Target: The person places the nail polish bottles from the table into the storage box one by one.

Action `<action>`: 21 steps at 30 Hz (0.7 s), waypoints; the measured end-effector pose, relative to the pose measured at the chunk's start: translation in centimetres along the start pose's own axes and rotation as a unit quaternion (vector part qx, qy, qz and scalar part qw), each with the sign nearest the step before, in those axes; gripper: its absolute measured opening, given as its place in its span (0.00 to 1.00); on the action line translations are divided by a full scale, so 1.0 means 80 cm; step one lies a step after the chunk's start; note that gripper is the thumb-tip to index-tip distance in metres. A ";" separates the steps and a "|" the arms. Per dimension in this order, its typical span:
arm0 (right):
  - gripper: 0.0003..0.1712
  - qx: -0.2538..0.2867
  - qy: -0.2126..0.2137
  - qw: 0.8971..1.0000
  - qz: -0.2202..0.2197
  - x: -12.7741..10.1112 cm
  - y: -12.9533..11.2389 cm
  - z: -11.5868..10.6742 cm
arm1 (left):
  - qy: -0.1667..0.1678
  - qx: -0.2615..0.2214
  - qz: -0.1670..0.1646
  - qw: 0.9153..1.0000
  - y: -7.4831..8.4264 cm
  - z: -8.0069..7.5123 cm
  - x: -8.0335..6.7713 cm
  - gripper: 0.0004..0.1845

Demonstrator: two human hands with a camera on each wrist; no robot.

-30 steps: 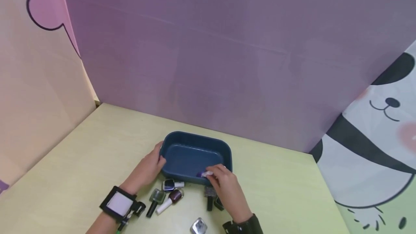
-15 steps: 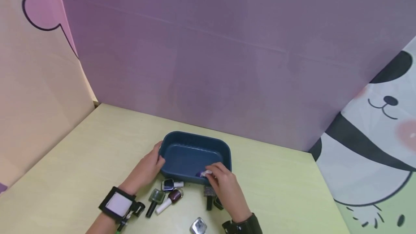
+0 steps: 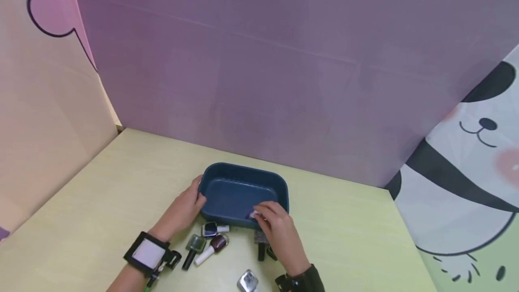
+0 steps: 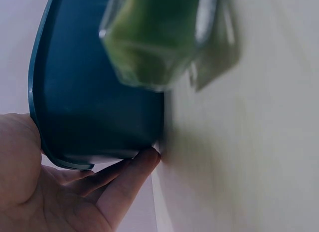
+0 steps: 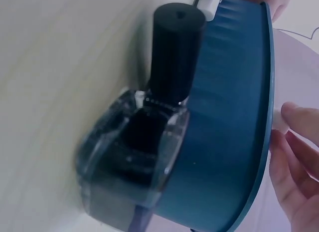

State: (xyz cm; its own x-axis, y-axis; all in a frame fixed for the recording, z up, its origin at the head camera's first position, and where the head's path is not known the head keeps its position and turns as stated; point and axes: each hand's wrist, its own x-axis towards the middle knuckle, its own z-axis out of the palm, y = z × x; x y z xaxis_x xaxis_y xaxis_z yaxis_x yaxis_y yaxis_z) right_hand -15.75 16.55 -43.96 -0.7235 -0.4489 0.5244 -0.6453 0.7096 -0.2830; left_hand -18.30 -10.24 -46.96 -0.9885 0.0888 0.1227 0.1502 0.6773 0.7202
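Note:
A dark blue rectangular tub [image 3: 243, 172] stands on the table. My left hand [image 3: 185, 205] grips its left end, thumb over the rim and fingers against the outer wall, as the left wrist view also shows [image 4: 94, 202]. Over the near right part of the tub, my right hand [image 3: 279, 229] pinches a nail polish bottle [image 3: 250, 216] by its white cap, the purple end lowered inside the near wall. In the right wrist view the white cap [image 5: 279, 123] shows between thumb and fingers, while the tub wall hides the rest.
In front of the tub lie nail polish bottles: dark blue [image 3: 209, 230], green [image 3: 196, 244], maroon [image 3: 219, 243], glittery grey [image 3: 261, 238] and a silvery square-ended one [image 3: 248, 281]. Another dark bottle [image 3: 270, 253] is partly under the right hand. A purple panel [image 3: 259, 80] rises behind the table.
My right hand has shifted slightly left and further over the tub, covering more of the bottle's white cap. My left hand keeps its grip on the tub.

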 end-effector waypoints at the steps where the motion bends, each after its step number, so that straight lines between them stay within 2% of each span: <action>1: 0.12 -0.008 0.001 1.000 -0.005 0.000 0.000 0.000 | -0.001 -0.001 0.000 1.000 0.000 0.000 0.000 0.33; 7: 0.16 -0.034 0.000 0.999 -0.031 0.000 0.001 0.001 | -0.008 -0.008 -0.004 1.000 0.001 -0.002 0.000 0.33; 21: 0.19 -0.037 0.001 0.998 -0.044 0.002 0.001 -0.001 | -0.016 -0.012 -0.010 1.000 0.003 -0.003 0.000 0.33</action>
State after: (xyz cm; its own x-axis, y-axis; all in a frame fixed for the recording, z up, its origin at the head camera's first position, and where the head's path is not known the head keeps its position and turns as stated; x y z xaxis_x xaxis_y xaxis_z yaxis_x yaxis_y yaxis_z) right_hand -15.89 16.58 -43.88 -0.6651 -0.5101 0.5453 -0.6861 0.7058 -0.1766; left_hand -18.28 -10.24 -46.66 -0.9915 0.0977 0.0863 0.1295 0.6616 0.7386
